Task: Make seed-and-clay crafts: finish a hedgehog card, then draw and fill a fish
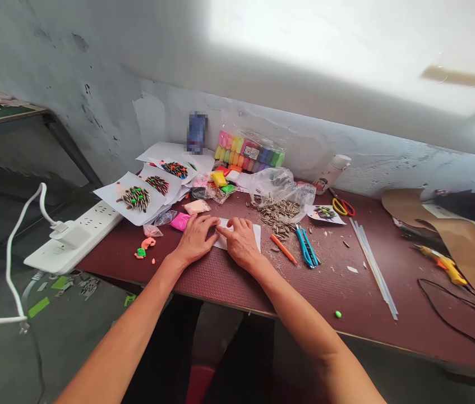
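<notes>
A small sheet of white paper lies on the table, partly covered by my hands. My left hand rests over its left edge, fingers stretched forward and lying flat. On the paper's middle is my right hand, its index finger pointing left towards my left hand and the other fingers loosely bent. Whatever is under the fingertips is hidden. Beyond my left hand sit bags of pale clay and pink clay. Sunflower seeds spill from a clear plastic bag right of the paper.
An orange pen-like stick and a blue utility knife lie right. Seed-covered hedgehog pictures are stacked left, by a power strip. Farther right are scissors, glue sticks and a glue gun.
</notes>
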`<state>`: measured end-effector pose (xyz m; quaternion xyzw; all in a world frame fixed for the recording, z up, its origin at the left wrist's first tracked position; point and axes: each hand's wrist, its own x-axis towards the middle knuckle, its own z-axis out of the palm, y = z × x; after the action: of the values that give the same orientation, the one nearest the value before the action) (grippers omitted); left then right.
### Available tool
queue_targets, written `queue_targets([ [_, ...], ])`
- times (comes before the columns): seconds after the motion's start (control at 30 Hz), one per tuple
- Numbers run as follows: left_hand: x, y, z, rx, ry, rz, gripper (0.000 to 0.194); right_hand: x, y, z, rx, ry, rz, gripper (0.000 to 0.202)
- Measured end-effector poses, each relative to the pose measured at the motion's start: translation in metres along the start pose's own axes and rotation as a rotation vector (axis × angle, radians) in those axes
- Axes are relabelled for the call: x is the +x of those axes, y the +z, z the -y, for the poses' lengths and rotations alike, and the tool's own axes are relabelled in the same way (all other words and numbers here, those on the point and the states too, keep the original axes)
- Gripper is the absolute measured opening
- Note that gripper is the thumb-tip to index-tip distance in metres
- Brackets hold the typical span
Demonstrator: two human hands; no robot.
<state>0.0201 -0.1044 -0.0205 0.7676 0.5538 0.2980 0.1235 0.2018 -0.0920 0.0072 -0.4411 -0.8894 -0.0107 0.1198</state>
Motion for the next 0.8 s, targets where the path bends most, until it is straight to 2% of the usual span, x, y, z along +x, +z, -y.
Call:
queue_targets([
  [0.27, 0.0, -0.002, -0.003, 0.005, 0.017, -0.017, 0.038, 0.001, 0.0, 0.006, -0.021, -0.018, 0.061, 0.033],
  [0.5, 0.0, -0.003, -0.005, 0.014, 0.018, -0.021, 0.038, -0.003, -0.006, 0.002, -0.015, 0.04, -0.015, 0.031],
  [0.8, 0.001, -0.003, -0.004, -0.01, 0.03, -0.022, 0.039, -0.013, 0.0, 0.007, -0.043, -0.053, 0.018, 0.029],
])
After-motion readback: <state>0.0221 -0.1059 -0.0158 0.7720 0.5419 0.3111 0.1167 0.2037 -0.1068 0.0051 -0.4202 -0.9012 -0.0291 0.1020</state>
